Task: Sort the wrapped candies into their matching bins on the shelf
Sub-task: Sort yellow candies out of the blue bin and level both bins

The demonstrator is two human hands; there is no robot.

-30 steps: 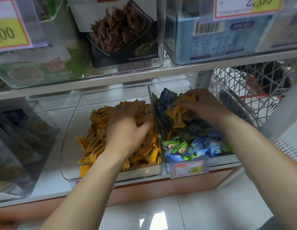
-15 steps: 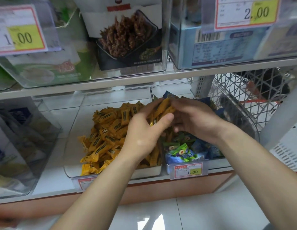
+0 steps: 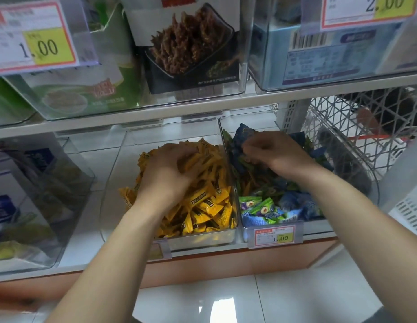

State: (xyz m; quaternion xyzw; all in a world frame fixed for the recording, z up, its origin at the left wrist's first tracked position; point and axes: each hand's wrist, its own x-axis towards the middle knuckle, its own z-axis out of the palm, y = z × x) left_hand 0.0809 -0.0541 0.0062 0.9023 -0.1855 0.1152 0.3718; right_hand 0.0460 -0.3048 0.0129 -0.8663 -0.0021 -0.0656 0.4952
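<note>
1. Head view: left hand (image 3: 165, 176) rests on yellow candies (image 3: 207, 206) in the clear bin (image 3: 198, 241), fingers (image 3: 174, 155) curled; hold unclear.
2. Right hand (image 3: 275, 152), just right of that bin, likewise.
3. Wrappers look light, slippery: pinch the ends.

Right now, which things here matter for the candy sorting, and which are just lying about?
In the job: yellow wrapped candies in the left clear plastic bin; blue and green wrapped candies in the right clear plastic bin; left hand; right hand.

Just there: white wire basket; snack box picturing brown sticks; green carton; yellow price tags.
</note>
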